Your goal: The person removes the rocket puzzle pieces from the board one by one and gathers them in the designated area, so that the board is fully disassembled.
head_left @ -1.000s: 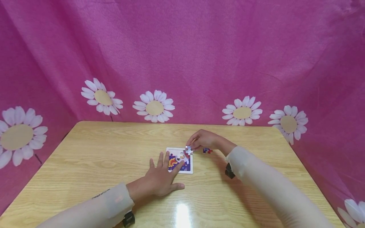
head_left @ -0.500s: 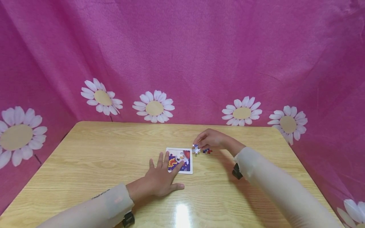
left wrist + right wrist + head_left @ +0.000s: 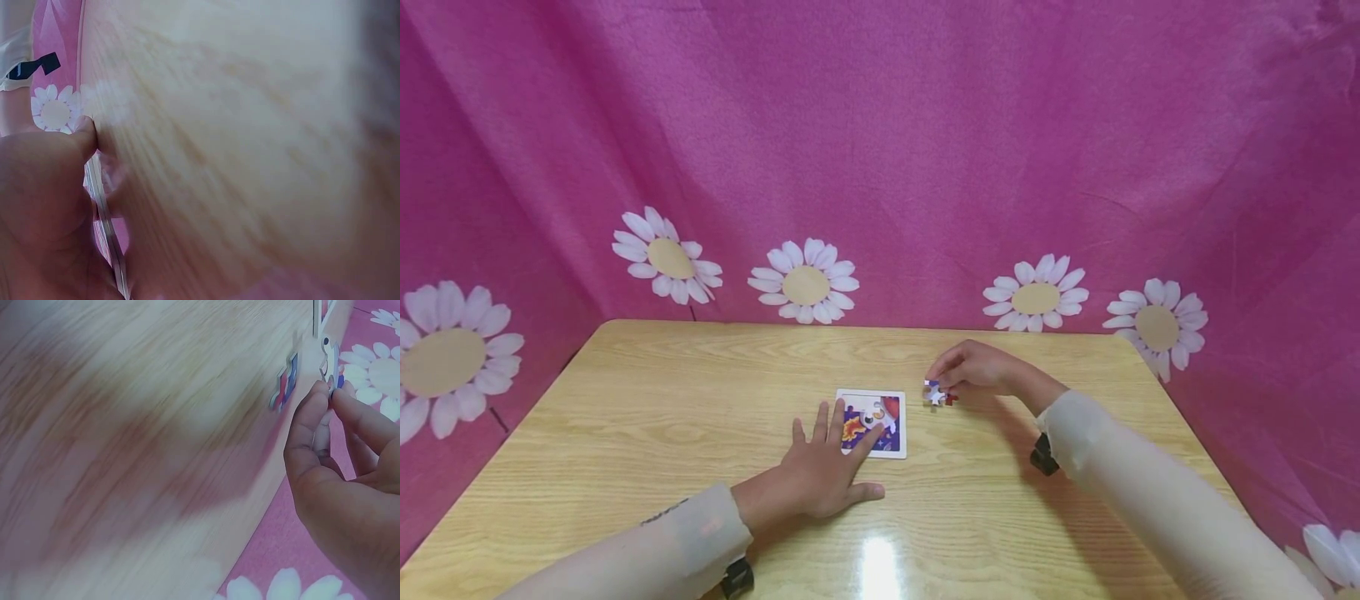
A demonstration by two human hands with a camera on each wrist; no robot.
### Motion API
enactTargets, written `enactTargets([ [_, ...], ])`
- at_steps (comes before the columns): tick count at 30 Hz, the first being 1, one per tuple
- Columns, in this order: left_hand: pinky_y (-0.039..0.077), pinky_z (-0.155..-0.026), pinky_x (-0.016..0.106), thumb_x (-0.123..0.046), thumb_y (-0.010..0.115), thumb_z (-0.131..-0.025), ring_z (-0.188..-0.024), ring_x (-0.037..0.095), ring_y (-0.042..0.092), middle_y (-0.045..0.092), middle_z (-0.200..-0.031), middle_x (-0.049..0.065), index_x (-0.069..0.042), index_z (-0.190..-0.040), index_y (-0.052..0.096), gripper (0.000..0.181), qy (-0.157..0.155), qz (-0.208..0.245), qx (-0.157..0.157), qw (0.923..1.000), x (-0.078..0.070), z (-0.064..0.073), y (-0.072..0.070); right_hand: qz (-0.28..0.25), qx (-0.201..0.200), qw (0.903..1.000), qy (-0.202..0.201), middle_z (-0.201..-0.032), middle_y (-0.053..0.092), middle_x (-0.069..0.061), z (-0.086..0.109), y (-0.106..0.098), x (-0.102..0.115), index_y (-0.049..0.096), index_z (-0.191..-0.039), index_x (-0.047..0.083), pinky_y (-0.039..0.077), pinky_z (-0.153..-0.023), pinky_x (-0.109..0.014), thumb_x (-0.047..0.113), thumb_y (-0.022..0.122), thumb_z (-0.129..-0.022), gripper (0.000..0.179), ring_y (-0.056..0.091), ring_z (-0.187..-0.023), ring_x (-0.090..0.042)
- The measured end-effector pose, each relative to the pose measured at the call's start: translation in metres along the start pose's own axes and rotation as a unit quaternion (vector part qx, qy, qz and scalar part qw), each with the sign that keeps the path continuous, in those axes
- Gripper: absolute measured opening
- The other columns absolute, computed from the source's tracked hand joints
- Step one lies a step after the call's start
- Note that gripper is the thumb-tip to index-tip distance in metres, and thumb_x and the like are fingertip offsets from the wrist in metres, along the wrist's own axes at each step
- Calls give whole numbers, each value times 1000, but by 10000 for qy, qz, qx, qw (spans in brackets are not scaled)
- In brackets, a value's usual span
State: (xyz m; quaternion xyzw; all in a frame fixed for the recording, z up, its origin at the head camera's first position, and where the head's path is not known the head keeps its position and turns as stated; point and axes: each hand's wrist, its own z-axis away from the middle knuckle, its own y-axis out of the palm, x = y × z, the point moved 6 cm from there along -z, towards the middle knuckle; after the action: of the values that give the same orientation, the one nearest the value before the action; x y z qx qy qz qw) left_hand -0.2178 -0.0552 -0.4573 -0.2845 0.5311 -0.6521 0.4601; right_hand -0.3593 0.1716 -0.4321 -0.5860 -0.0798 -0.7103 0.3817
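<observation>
My left hand [image 3: 823, 471] lies flat with spread fingers, its fingertips resting on a small white-framed jigsaw puzzle [image 3: 903, 425] that pictures flames and a white and red shape on purple. Between thumb and fingers my right hand [image 3: 981, 367] pinches a white and blue puzzle piece [image 3: 935, 394], held up to the right of the frame. The right wrist view shows that piece [image 3: 330, 359] at the fingertips. Below it a red and blue puzzle piece [image 3: 285, 382] lies on the table; in the head view the held piece and hand partly cover it.
The wooden table [image 3: 662, 400] runs back to a pink curtain [image 3: 880, 167] printed with white daisies. A dark wrist strap [image 3: 1043, 454] sits under the right sleeve, another strap [image 3: 737, 577] under the left one.
My right hand has moved right with its puzzle piece, from over the frame's upper right corner to above the loose red and blue piece. The left hand stays put.
</observation>
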Motion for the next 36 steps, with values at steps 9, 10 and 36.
enactTargets([
  [9,13,-114,79,-80,40,-94,-155,53,2,4,-170,27,-39,-165,18,84,-16,43,13,10000,1,0,1,-181,-82,9998,70,-95,74,-4,8,-11,-10,66,-118,-18,59,-79,-28,-8,61,-98,23,66,-83,-12],
  [10,13,-114,79,-79,40,-95,-155,53,1,3,-170,28,-39,-165,18,84,-7,32,16,10000,1,0,2,-172,-97,9998,75,-95,74,-4,9,-12,-11,65,-118,-18,59,-79,-28,-7,60,-98,23,66,-83,-12],
  [36,14,-114,78,-81,37,-94,-155,52,1,3,-170,28,-40,-165,17,85,-21,-28,-8,10000,1,0,3,54,-337,9994,61,-96,74,-6,30,-40,-34,65,-117,-19,57,-73,-25,-7,61,-98,23,63,-81,-10],
])
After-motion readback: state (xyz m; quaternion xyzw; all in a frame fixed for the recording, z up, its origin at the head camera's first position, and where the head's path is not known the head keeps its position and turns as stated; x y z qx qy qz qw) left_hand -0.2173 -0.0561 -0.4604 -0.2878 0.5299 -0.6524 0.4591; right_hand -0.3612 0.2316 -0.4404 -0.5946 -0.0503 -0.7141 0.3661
